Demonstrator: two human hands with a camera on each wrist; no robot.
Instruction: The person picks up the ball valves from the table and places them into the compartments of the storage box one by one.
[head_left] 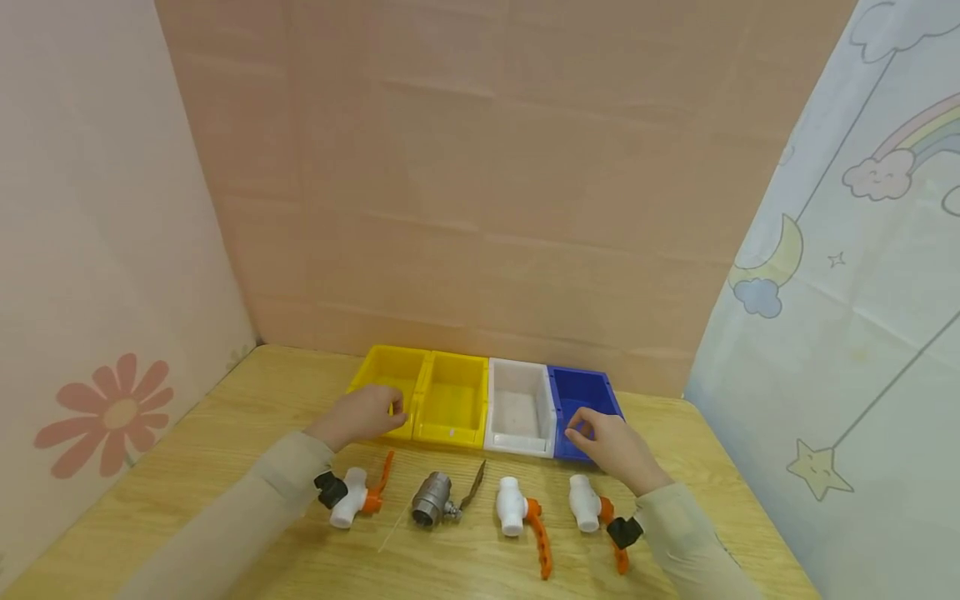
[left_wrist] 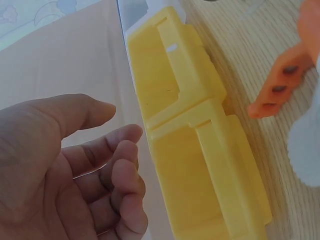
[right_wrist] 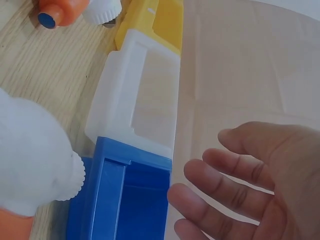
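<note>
My left hand (head_left: 365,414) hovers over the front of the left yellow bin (head_left: 393,365), fingers loosely bent and holding nothing. Over the blue bin (head_left: 585,385) my right hand (head_left: 617,446) hangs with relaxed, parted fingers, also without anything in it. A white ball valve (head_left: 348,502) with an orange handle lies below the left wrist. To its right is a metal ball valve (head_left: 432,498) with its lever pointing up and back. Another white ball valve (head_left: 512,507) follows, its orange handle toward me. The rightmost white ball valve (head_left: 583,503) lies beside the right wrist, which partly covers its orange handle.
Between the outer bins stand a second yellow bin (head_left: 452,402) and a white bin (head_left: 517,410), all in one row. The wooden table (head_left: 292,392) meets a brown backdrop (head_left: 480,208) behind. Patterned sheets (head_left: 832,333) hang at both sides.
</note>
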